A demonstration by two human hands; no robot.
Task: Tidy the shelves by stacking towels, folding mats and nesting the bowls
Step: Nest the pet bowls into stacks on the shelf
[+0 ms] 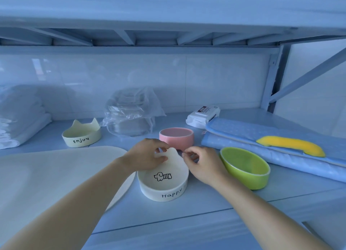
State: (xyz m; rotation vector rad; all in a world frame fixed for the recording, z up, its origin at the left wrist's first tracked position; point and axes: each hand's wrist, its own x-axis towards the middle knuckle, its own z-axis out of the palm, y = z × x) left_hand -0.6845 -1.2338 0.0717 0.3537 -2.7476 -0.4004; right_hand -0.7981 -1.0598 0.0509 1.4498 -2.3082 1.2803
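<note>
A pale blue shelf board (187, 221) carries everything. A flat cream mat with rounded corners (46, 175) covers its front left corner. A folded blue quilted mat (243, 130) lies along the right edge. A stack of folded white towels (22, 118) sits at the back left corner. Near the middle of the front edge stands a white round bowl lettered "Happy" (162, 186). A lime green plastic bowl (247, 169) is just right of it, and a pink round bowl (176, 137) is behind it. The left hand (144, 154) pinches the ear-shaped tab on the white bowl's far rim. The right hand (202, 165) curls its fingers at that rim's right side, but I cannot tell whether they grip it.
</note>
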